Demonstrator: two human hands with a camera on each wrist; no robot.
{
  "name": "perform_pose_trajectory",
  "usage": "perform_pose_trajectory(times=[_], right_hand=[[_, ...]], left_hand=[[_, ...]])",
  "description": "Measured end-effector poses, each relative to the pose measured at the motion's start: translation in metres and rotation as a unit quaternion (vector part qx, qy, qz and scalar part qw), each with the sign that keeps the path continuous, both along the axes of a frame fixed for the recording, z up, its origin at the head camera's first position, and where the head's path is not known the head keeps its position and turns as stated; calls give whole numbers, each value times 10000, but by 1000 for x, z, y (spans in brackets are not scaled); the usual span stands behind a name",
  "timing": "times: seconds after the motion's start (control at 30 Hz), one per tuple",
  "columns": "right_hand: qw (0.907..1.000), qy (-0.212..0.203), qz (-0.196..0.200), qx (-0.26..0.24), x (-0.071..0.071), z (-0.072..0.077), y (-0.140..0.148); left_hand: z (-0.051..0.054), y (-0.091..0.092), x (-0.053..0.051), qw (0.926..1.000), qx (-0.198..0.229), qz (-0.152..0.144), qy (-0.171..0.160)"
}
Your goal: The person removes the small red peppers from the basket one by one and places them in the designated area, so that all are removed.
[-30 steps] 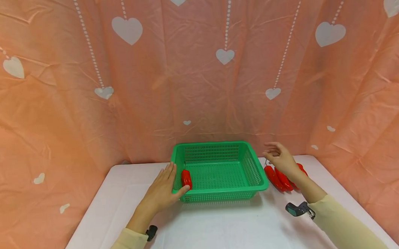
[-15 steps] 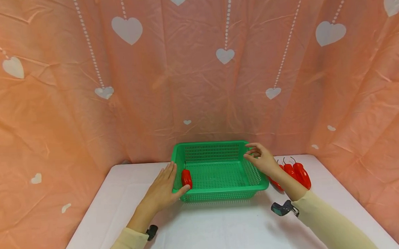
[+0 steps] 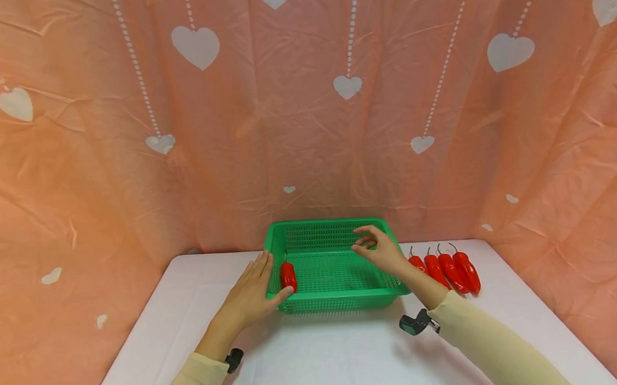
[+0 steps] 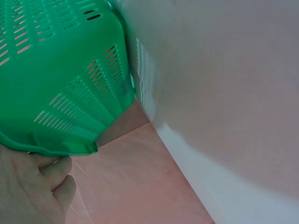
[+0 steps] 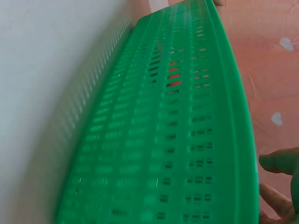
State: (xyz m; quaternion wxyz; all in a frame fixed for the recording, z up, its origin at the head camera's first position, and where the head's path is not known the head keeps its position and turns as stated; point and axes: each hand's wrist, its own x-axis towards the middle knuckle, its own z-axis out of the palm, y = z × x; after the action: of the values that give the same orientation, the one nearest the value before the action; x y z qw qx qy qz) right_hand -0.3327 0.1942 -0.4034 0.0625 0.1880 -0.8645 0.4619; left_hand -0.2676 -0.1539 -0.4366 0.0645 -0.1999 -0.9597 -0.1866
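Observation:
A green plastic basket (image 3: 335,294) with slotted walls stands on the white table. Inside it, along the left wall, lies one red chili pepper (image 3: 288,276). My left hand (image 3: 247,297) rests on the basket's left rim with straight fingers, the thumb over the front corner; in the left wrist view its fingers (image 4: 57,172) lie by the rim. Above the right part of the basket is my right hand (image 3: 382,252), fingers loosely bent, a gap between thumb and forefinger, nothing seen held. The right wrist view shows only some fingertips (image 5: 280,161) beyond the rim.
Several red chili peppers (image 3: 451,271) lie side by side on the table (image 3: 343,353), right of the basket, partly behind my right forearm. A pink curtain (image 3: 306,157) with white hearts hangs behind the table.
My right hand has moved left, from over the peppers on the table to above the basket, uncovering more of the peppers. The left hand and the basket have stayed put.

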Motion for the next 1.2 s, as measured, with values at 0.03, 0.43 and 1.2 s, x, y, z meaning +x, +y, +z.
perform_pose_trajectory(times=[0.03, 0.43, 1.2], right_hand=[[10000, -11, 28, -5, -1, 0, -3], [9985, -138, 525, 76, -5, -1, -38], [9968, -473, 624, 129, -12, -3, -99]], left_hand=[[0, 0, 0, 10000, -16, 0, 4], [-2, -1, 0, 10000, 17, -28, 72], [0, 0, 0, 10000, -28, 1, -65]])
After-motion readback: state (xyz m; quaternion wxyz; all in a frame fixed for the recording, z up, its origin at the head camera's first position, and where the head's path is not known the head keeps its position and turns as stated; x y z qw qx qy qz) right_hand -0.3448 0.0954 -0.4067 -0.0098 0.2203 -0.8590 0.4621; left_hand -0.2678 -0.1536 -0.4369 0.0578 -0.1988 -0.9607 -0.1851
